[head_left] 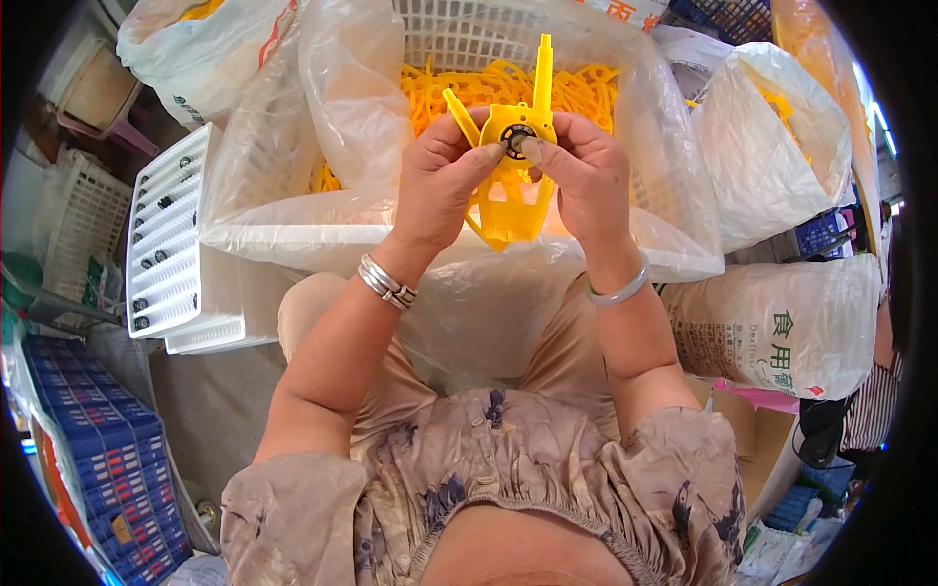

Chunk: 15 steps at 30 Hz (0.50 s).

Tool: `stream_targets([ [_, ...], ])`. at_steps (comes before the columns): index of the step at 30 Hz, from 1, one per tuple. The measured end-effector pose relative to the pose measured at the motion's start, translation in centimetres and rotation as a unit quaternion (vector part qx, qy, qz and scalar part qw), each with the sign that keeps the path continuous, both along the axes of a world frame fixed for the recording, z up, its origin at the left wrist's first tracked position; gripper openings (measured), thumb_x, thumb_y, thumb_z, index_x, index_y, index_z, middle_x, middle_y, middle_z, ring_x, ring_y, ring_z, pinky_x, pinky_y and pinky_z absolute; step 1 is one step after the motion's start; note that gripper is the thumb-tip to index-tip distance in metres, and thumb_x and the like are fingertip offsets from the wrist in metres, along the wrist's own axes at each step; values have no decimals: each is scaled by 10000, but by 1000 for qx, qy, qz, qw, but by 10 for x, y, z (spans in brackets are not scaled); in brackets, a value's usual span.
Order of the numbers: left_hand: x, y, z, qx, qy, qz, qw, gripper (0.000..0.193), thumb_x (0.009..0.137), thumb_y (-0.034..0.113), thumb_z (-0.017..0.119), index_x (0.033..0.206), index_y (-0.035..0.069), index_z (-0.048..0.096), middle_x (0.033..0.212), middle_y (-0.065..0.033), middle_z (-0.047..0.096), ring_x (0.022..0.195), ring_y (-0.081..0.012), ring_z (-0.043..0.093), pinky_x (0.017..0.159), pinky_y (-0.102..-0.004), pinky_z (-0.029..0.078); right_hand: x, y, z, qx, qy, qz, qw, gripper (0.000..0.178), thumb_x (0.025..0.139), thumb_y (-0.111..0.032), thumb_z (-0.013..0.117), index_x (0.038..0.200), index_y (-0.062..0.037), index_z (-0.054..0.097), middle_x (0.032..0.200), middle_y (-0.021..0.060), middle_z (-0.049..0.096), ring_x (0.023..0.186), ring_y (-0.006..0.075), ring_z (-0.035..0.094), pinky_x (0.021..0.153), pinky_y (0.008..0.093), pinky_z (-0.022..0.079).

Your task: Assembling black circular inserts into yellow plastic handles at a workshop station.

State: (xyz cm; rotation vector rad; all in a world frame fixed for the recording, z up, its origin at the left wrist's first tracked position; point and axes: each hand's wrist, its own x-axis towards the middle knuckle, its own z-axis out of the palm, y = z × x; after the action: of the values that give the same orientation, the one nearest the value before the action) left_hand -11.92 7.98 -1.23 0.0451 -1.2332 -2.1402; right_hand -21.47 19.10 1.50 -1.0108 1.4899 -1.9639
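Observation:
Between my two hands is a yellow plastic frame part point(516, 220) with a long prong standing up at the top and a shorter slanted arm at its left. A round black ring point(514, 143), like a small bearing, sits at its middle. My left hand point(445, 171) grips the left side, its thumb on the ring's edge. From the other side my right hand point(586, 176) grips the part, thumb pressed on the ring's centre. Fingers behind the part are mostly hidden. Below and behind it, many yellow plastic pieces point(440, 96) fill a plastic-lined white crate point(664, 210).
Left of the crate stands a stack of white ribbed trays point(186, 210) holding several black rings. Blue crates point(98, 449) are at the lower left. White sacks point(752, 156) with yellow pieces and a full printed sack point(782, 332) line the right. A cardboard box point(738, 420) sits below.

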Motion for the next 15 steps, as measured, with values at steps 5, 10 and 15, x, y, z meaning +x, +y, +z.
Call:
stream_targets([
  [5,5,-10,3,-51,-67,-53,995,281,804,13,565,1078,-23,511,938,-65,601,835,-102,568,763,-227,462,1,2,3,-3,16,16,1000,214,792,-28,566,987,58,567,853,59,609,709,78,539,610,186,434],
  [10,2,-5,-2,-50,-38,-19,998,243,811,17,562,1046,-21,511,935,-56,597,824,-93,564,747,-222,462,-4,3,1,2,38,28,999,213,792,-14,550,984,75,570,855,55,611,743,73,548,651,187,442],
  [15,2,-1,-3,-58,-32,-11,998,216,822,11,543,1033,-14,505,924,-50,590,814,-88,560,736,-218,461,-2,5,-1,65,148,-24,987,195,788,24,495,953,72,588,825,37,603,739,61,540,662,183,438],
])
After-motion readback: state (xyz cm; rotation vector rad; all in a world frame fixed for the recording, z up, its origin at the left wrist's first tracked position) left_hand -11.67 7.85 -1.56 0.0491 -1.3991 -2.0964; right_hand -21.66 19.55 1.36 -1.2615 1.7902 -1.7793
